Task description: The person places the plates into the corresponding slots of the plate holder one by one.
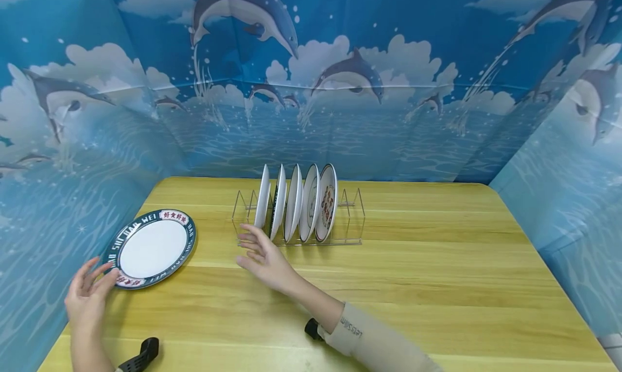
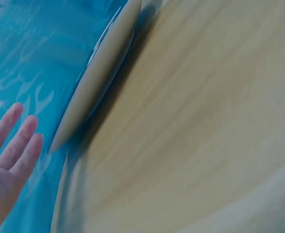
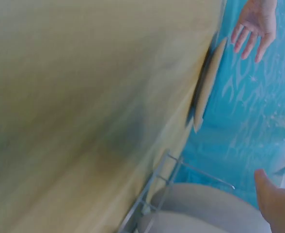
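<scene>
A white plate with a dark green lettered rim (image 1: 153, 249) lies flat at the left of the table. My left hand (image 1: 89, 296) is at its near left edge, fingers spread and loosely bent, gripping nothing; the left wrist view shows those fingers (image 2: 21, 145) apart from the plate (image 2: 96, 82). Several plates (image 1: 293, 204) stand on edge in a wire dish rack (image 1: 350, 242) at the back middle. My right hand (image 1: 264, 258) hovers in front of the leftmost standing plate (image 1: 263, 196), fingers relaxed and pointing left. In the right wrist view its thumb (image 3: 273, 199) shows beside the racked plates (image 3: 205, 206).
The rack stands on a yellow wood-grain table (image 1: 437, 285). A blue dolphin-print cloth (image 1: 311, 118) surrounds the table at the back and sides. Black wrist mounts (image 1: 141, 356) sit by both forearms.
</scene>
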{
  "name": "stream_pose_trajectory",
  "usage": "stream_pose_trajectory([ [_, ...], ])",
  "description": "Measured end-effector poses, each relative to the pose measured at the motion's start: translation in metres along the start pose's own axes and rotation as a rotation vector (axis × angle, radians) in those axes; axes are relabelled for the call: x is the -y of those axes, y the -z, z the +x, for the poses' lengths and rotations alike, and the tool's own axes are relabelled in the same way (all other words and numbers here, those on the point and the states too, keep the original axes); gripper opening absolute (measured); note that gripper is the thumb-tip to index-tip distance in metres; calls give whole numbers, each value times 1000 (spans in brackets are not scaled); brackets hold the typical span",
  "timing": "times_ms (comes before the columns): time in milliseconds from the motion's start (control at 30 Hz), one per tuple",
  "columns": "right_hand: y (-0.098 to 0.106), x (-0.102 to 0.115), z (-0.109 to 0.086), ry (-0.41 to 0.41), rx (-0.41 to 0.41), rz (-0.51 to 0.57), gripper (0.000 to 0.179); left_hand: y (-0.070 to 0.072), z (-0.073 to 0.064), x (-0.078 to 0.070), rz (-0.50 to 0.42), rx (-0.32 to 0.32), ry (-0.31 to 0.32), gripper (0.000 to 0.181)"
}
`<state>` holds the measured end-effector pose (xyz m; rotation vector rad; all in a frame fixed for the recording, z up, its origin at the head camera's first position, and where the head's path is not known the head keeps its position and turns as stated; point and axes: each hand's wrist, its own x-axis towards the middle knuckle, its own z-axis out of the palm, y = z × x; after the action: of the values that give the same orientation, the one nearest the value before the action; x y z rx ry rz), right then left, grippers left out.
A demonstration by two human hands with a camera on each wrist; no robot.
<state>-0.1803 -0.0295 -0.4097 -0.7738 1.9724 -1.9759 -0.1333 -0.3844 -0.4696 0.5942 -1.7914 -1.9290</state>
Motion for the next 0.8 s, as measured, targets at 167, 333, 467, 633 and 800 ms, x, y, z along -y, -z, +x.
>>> stream_pose_trajectory([
  [167,-13,-24,10,-58,22,17,58,1,-11,-12,-19,-142,93,59],
  [333,-24,-35,18,-105,11,39,59,7,-7,-10,5,-163,159,64],
  [467,-30,-43,24,-157,1,66,61,14,0,-3,22,-146,210,71],
  [633,-38,-51,32,-239,-41,155,61,27,9,10,-121,-73,197,74],
  [800,-44,-59,41,-314,-75,246,63,38,18,20,-153,35,185,81],
])
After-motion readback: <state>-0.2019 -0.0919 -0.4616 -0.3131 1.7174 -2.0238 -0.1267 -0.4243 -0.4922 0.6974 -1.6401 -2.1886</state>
